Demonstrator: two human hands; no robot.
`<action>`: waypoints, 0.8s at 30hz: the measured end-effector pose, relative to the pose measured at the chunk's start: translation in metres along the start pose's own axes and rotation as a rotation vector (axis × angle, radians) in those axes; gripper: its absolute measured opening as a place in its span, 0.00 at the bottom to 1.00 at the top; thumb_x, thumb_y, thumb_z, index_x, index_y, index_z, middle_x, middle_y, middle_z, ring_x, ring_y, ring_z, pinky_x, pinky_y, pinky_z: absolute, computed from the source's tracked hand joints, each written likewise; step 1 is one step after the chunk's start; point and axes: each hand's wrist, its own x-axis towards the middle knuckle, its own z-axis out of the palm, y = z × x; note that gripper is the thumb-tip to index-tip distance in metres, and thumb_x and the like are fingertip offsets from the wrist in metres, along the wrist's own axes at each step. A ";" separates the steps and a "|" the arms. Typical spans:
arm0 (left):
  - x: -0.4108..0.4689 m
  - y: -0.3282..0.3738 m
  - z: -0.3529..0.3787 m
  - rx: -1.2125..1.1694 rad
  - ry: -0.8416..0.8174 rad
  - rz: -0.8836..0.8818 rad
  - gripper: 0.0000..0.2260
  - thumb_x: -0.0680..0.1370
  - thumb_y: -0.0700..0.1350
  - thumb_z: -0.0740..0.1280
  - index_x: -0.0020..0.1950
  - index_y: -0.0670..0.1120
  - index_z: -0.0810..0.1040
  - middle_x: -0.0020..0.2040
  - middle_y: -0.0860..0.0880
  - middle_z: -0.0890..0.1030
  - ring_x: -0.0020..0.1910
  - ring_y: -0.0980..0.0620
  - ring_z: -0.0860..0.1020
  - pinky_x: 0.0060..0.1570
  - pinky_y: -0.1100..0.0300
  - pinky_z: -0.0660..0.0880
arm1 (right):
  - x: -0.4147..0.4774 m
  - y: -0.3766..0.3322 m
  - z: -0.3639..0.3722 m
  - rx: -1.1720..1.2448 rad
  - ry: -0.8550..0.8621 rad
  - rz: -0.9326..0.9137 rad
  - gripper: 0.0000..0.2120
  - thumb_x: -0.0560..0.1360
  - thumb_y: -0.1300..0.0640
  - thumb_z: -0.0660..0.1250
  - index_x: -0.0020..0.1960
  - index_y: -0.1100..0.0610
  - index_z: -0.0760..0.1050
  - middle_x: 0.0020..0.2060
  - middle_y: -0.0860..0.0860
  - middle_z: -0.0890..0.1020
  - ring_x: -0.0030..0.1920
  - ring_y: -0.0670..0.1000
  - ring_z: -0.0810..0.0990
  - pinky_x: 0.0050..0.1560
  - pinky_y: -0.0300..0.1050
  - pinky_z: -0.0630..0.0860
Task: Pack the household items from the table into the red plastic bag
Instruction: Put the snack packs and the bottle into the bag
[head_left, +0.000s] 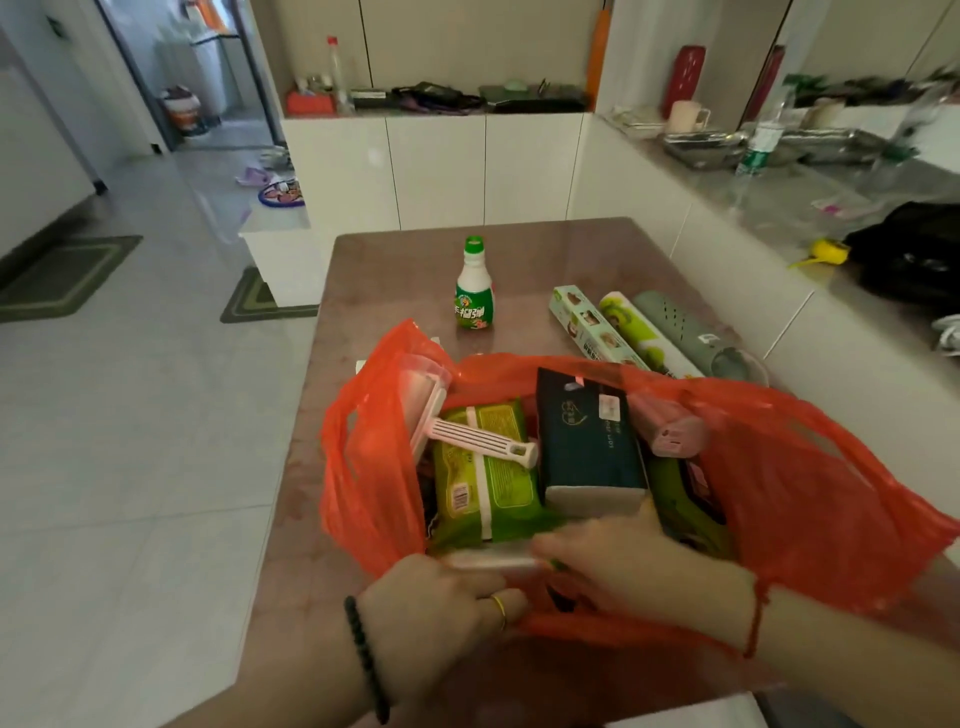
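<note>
The red plastic bag (789, 499) lies open on the brown table (395, 280). Inside it I see a green wipes pack (483, 478), a pink lint roller (467, 434), a dark tissue pack (587, 441) and a small pink device (670, 428). My left hand (436, 603) grips the bag's near rim. My right hand (623, 556) reaches into the bag and seems to hold a blurred pale long item (488, 562). Behind the bag stand a green-and-white bottle (474, 291), a wrap box (592, 327), a kiwi-print roll (644, 332) and a grey-green tube (691, 332).
A counter (779, 208) runs along the right wall with metal trays, a water bottle (761, 140) and a black bag (914, 254). White cabinets (436, 171) stand behind the table. Tiled floor with green mats (62, 280) lies to the left.
</note>
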 end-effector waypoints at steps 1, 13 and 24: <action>-0.001 -0.001 0.001 -0.020 -0.015 -0.005 0.09 0.76 0.53 0.55 0.46 0.58 0.74 0.32 0.61 0.81 0.25 0.63 0.77 0.20 0.68 0.70 | 0.001 -0.001 0.013 -0.006 -0.051 -0.004 0.17 0.78 0.53 0.57 0.66 0.45 0.63 0.58 0.51 0.77 0.58 0.54 0.77 0.41 0.43 0.70; 0.023 -0.077 -0.071 -0.355 0.161 -0.289 0.16 0.76 0.64 0.49 0.51 0.59 0.72 0.34 0.57 0.82 0.33 0.62 0.78 0.33 0.68 0.74 | 0.030 0.047 -0.144 0.822 0.215 0.056 0.09 0.72 0.54 0.65 0.52 0.48 0.77 0.44 0.51 0.85 0.43 0.47 0.85 0.45 0.40 0.81; 0.037 -0.289 0.020 -1.092 0.229 -1.593 0.19 0.78 0.50 0.60 0.68 0.46 0.66 0.60 0.43 0.72 0.51 0.45 0.72 0.49 0.53 0.69 | 0.261 0.120 -0.115 1.164 -0.080 0.503 0.31 0.74 0.48 0.65 0.72 0.60 0.60 0.65 0.61 0.71 0.64 0.59 0.72 0.63 0.56 0.71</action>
